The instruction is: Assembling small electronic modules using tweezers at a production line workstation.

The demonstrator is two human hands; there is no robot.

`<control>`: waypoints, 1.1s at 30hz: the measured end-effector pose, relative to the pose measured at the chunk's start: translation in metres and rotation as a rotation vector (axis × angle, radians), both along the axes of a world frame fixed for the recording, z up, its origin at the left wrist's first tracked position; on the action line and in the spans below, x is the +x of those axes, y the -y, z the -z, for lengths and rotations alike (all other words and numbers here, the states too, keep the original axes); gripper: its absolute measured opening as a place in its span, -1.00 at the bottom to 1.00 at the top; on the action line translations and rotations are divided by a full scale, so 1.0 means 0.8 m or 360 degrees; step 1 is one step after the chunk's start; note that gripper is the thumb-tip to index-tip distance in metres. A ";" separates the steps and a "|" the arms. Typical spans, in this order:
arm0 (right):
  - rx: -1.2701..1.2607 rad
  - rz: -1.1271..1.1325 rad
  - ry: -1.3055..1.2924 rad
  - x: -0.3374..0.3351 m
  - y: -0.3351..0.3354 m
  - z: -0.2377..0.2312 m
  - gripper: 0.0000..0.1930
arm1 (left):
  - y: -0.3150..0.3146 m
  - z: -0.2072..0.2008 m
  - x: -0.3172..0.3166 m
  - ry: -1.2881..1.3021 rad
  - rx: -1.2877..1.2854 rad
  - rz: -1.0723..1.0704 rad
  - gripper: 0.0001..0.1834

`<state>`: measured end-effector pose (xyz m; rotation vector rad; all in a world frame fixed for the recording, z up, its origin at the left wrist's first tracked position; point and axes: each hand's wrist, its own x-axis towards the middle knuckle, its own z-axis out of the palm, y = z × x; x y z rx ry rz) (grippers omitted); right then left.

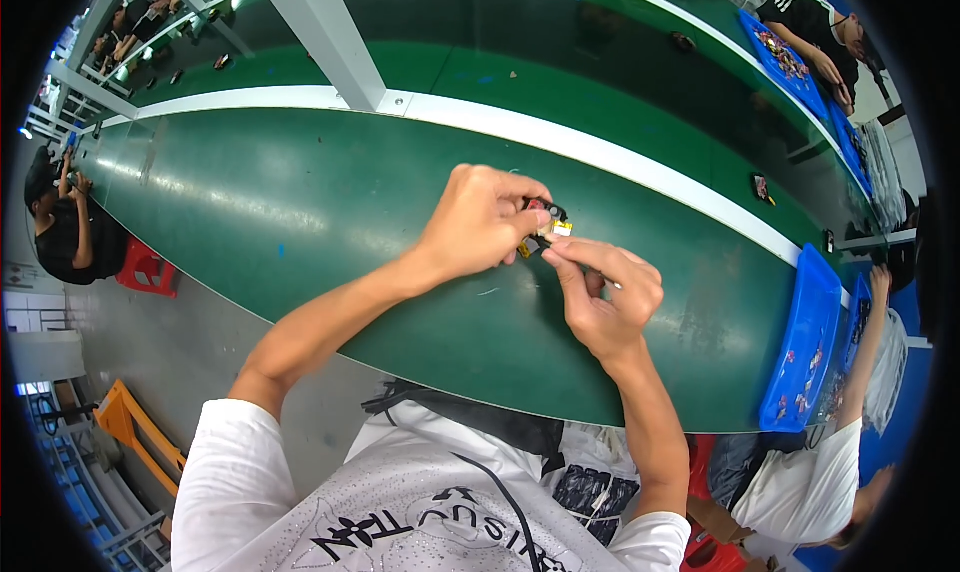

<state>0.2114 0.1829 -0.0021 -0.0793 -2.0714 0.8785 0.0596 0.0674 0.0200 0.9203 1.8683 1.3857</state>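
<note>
fingers of the left hand (475, 220) pinch a small device (562, 228) between thumb and fingertips, while the right hand (612, 294) brings thumb and forefinger pressed together at the near edge of the same piece, the exact point of contact too small to make out. the black, red and yellow device is held up over the middle of a work table, just ahead of the worker. that long green table (300, 192) sweeps across the scene, bordered on its far side by a darker, glossy green belt (620, 102). a white rail (270, 98) divides the two, with a pale square post (325, 37) rising from it. below the table edge spreads the worker's white shirt (400, 472), dotted with specks and dark lettering. at lower right, a co-worker in white (805, 492) stretches an arm upward; at far left, another in dark clothing (70, 232) sits on a red stool (148, 272), hands raised near the table's end. a blue tray (815, 292) stands on the table's right end, well apart from the worker's hands, with small colourful pieces (801, 402) scattered inside. smaller still, a dark piece (762, 188) rests on the belt, and a thin pale strand (488, 292) lies on the table near the hands.
</note>
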 end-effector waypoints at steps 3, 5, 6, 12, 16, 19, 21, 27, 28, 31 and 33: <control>-0.0107 0.0143 -0.0184 -0.001 -0.012 0.001 -0.85 | -0.029 -0.025 -0.022 -0.0067 -0.0102 0.0059 -0.77; -0.0299 0.0279 -0.0270 0.000 -0.018 -0.004 -0.84 | -0.063 -0.022 -0.061 -0.0128 -0.0089 -0.0015 -0.76; -0.0385 0.0332 -0.0337 -0.002 -0.022 -0.002 -0.84 | -0.082 -0.016 -0.086 -0.0177 -0.0041 -0.0105 -0.75; -0.0449 0.0346 -0.0191 -0.009 -0.033 0.012 -0.84 | -0.126 0.032 -0.199 -0.0495 -0.0090 -0.0486 -0.63; -0.0319 0.0379 -0.0092 -0.002 -0.034 0.014 -0.82 | -0.107 0.027 -0.186 -0.1500 -0.0607 -0.0991 -0.52; -0.0251 0.0340 -0.0120 -0.001 -0.030 0.010 -0.82 | -0.044 0.008 -0.139 -0.1244 -0.0058 -0.0100 -0.60; -0.0212 0.0259 -0.0159 -0.003 -0.026 0.010 -0.81 | -0.006 -0.007 -0.092 -0.0798 -0.0271 0.0219 -0.68; -0.0214 0.0219 -0.0137 -0.004 -0.017 0.007 -0.81 | 0.025 -0.004 -0.039 -0.0591 -0.0456 0.0230 -0.75; -0.0209 0.0206 -0.0137 -0.006 -0.018 0.009 -0.81 | 0.024 -0.001 -0.036 -0.0643 -0.0472 0.0200 -0.75; -0.0260 0.0221 -0.0106 -0.007 -0.019 0.013 -0.82 | 0.023 0.006 -0.034 -0.0715 -0.0470 0.0193 -0.75; -0.0265 0.0254 -0.0079 -0.006 -0.020 0.010 -0.82 | 0.022 0.008 -0.033 -0.0776 -0.0453 0.0212 -0.75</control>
